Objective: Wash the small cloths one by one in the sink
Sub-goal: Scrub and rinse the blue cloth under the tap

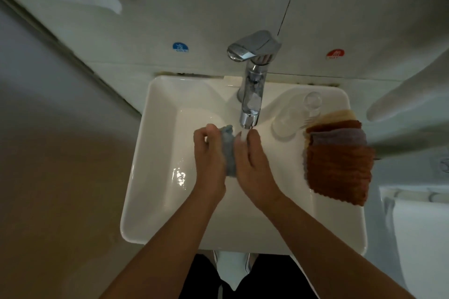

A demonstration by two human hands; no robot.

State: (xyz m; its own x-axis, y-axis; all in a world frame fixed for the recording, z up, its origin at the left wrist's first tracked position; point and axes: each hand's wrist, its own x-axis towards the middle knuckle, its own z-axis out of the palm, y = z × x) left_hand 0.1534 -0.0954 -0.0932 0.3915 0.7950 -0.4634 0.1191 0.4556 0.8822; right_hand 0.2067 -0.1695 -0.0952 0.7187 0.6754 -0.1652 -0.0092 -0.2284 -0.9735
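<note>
**Blue-grey cloth squeezed between two hands under the tap**

Both hands met over the white sink (150, 153), just in front of the chrome tap (251, 94). The left hand (210, 155) had its fingers curled round the bunched blue-grey cloth (228, 150), its grip pinching the upper end, where a crumpled tuft stuck out above the knuckles. The right hand (252, 160) pressed against the same cloth from the other side, its fingers bent over it and its fingertips reaching up just below the spout. The cloth lay squeezed in the narrow gap between the two palms, running from the tuft near the spout down to a small fold that hung out under the heels of the hands (most of it was hidden by the hands). Whether water ran from the spout could not be told for certain, though a wet gleam showed on the basin floor to the left of the hands.

On the right rim of the sink a stack of cloths (337, 162) was draped over the edge, a rust-brown one on top, with mauve, darker brown and pale yellow ones showing behind it. A clear glass (295, 115) lay tilted on the sink's ledge between the tap and that stack. On the wall behind sat a blue sticker (180, 47) marked COLD on the left and a red sticker (335, 53) on the right.
</note>
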